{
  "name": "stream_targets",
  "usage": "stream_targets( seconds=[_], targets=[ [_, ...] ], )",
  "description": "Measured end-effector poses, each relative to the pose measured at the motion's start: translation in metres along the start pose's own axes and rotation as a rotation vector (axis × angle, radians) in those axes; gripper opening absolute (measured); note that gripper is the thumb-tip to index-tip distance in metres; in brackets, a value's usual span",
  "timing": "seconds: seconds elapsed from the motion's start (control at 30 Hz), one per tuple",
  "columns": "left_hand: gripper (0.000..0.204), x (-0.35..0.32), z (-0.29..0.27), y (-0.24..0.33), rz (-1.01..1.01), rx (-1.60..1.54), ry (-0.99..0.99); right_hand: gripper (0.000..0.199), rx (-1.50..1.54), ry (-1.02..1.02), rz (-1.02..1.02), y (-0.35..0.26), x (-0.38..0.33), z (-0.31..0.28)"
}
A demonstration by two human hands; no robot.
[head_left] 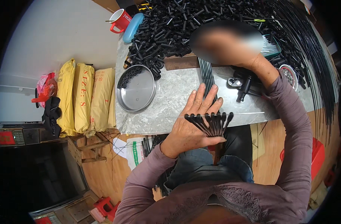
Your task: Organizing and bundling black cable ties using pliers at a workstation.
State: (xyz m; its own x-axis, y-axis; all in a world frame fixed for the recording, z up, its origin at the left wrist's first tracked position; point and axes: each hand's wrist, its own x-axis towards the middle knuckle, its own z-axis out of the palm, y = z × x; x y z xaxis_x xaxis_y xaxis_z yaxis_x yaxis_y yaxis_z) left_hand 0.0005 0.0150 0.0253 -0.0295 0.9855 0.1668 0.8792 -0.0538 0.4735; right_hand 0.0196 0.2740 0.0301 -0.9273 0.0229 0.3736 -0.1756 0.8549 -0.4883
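On the desk [168, 108], a round metal pan [139, 93] sits left of the left hand [191, 127], which grips a fan of black-headed rods [209, 120] beside its thumb, fingers straight; the right hand [227, 47], blurred, has an unclear grip, left of a small bowl [294, 79].

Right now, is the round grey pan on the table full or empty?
Neither: the round grey pan is partly filled. Small black pieces cluster toward its upper-left side, while most of its bottom shows bare.

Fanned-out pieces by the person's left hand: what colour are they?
The fanned-out pieces are black, best seen in the head view.
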Motion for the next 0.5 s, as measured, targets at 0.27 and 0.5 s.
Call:
stream_targets(
  seconds=[0.27,0.5],
  targets=[
    [0.094,-0.001,-0.003,0.001,0.018,0.01,0.002,0.016,0.062,0.085,0.044,-0.006,0.002,0.001],
    [0.093,-0.002,-0.002,-0.001,0.008,0.023,0.002,0.016,-0.371,0.086,0.001,-0.008,-0.014,-0.024]
  ],
)
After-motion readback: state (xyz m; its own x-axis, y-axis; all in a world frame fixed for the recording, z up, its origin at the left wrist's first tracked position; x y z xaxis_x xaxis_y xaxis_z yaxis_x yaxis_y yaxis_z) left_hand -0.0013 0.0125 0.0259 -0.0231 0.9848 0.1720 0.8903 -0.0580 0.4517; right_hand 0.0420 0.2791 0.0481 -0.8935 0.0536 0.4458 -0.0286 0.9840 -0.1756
